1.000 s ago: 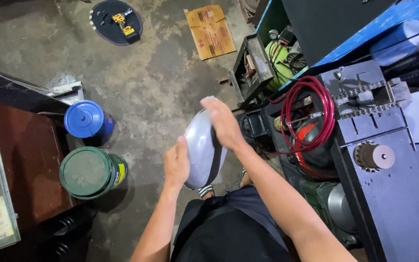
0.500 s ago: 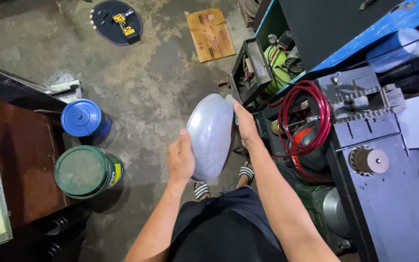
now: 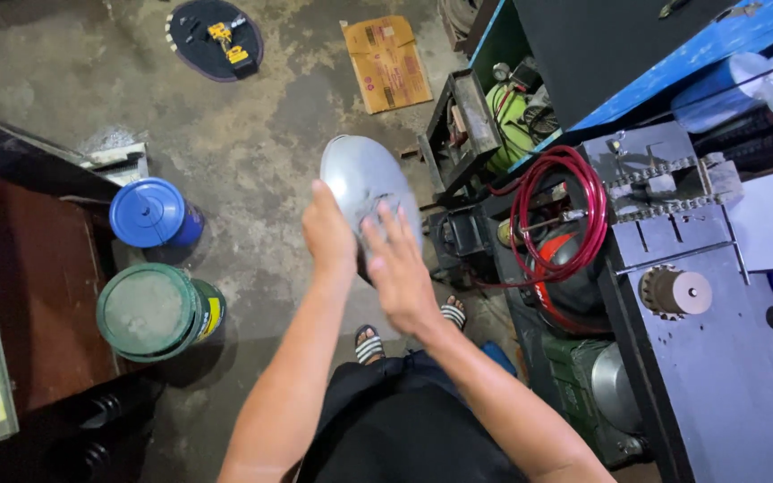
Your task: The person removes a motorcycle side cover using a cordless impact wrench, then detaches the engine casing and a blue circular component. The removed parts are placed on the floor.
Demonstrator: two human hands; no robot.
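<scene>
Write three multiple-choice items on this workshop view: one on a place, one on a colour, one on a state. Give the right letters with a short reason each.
1. Where does the cordless drill lie?
A. on the dark round mat on the floor
B. on the blue bucket
C. on the workbench

2. What colour is the coiled hose?
A. green
B. red
C. yellow

3. How is the grey oval shell held?
A. lying on the floor
B. left hand alone
C. both hands on it, above the floor

Answers:
1 A: the drill rests on the round mat at the top.
2 B: the coil beside the bench is red.
3 C: the left hand grips its edge and the right hand lies flat on its face.
</scene>
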